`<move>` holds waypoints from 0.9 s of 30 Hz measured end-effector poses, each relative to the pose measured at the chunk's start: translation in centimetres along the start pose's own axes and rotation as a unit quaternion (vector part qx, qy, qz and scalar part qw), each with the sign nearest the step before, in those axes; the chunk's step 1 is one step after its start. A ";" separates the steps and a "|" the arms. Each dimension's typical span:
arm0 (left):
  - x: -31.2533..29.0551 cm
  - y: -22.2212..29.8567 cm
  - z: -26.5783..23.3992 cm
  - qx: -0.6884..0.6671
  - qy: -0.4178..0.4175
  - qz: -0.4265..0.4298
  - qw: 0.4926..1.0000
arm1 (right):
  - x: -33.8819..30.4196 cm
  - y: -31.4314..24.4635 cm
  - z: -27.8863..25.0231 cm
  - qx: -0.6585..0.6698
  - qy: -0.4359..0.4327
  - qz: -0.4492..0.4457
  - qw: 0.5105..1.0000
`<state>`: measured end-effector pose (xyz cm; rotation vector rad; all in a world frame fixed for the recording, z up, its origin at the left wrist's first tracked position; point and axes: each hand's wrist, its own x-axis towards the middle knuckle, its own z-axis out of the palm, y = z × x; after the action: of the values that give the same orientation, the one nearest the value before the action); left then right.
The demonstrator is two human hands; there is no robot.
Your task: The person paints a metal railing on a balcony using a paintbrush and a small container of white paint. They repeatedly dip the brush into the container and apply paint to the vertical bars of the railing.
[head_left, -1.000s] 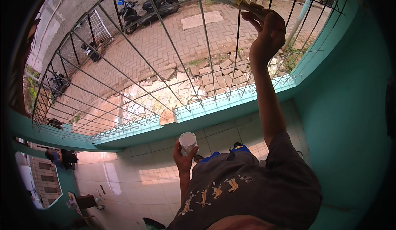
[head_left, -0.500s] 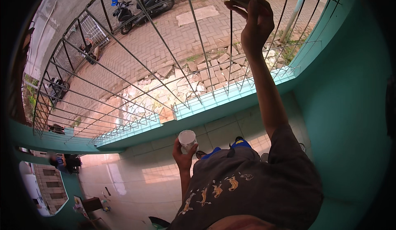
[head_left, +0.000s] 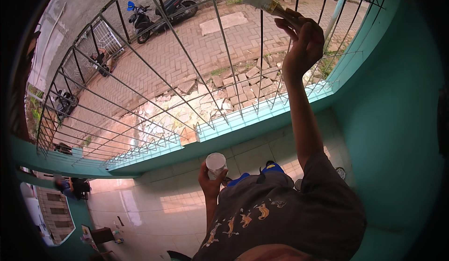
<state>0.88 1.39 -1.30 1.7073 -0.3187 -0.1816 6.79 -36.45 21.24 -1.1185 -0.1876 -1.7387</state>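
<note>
My right hand (head_left: 304, 48) is raised at the upper right, its fingers closed round the handle of a flat paintbrush (head_left: 260, 0). The brush's broad grey bristle end points to the upper left and overlaps the dark metal window grille (head_left: 228, 59); whether it touches a bar I cannot tell. Lower down, in front of my body, my left hand (head_left: 210, 184) grips a small whitish cup (head_left: 216, 163) from the side. The cup is upright and its round top looks pale grey; how full it is does not show.
A turquoise ledge (head_left: 262, 107) runs below the grille, with a bare brick-coloured patch (head_left: 189, 135). To the right stands a turquoise wall (head_left: 388, 134). Outside are broken pavers (head_left: 252, 80) and a parked motorbike (head_left: 161, 14). A person (head_left: 68, 186) sits far left; a small brown table (head_left: 102, 235) is nearer.
My right hand and the brush have come down and to the right. My left hand with the cup has shifted slightly right and lower in the picture.
</note>
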 end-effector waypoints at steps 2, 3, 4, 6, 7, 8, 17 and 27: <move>-0.2 0.0 0.0 0.005 0.002 -0.002 1.000 | 0.3 -0.1 0.4 0.020 -0.011 -0.003 1.000; -0.1 -0.3 0.1 0.005 0.008 0.005 1.000 | 0.4 0.1 0.7 0.030 -0.017 -0.005 0.999; 0.0 -0.4 0.1 0.007 0.013 0.011 1.000 | 0.6 0.4 1.2 0.014 -0.025 -0.008 1.000; 0.0 -0.1 0.0 0.008 -0.001 0.012 1.000 | 0.3 1.1 0.5 -0.020 -0.022 -0.010 1.000; 0.1 0.0 0.0 0.005 -0.005 0.013 1.000 | 0.4 0.9 0.3 -0.033 -0.018 -0.005 0.999; 0.1 0.1 -0.1 0.010 -0.003 0.011 1.000 | 0.1 0.3 0.1 -0.031 -0.003 -0.015 0.999; 0.3 -0.3 -0.4 0.002 0.000 0.015 1.000 | 0.1 0.4 0.2 -0.031 -0.008 0.000 0.999; 0.1 -0.5 -0.6 0.002 0.002 0.018 1.000 | -0.6 -0.5 -0.3 -0.309 -0.290 -0.283 0.861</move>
<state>1.18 1.96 -1.66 1.7055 -0.3459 -0.1512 6.21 -36.04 20.83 -2.2399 -0.3700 -1.9718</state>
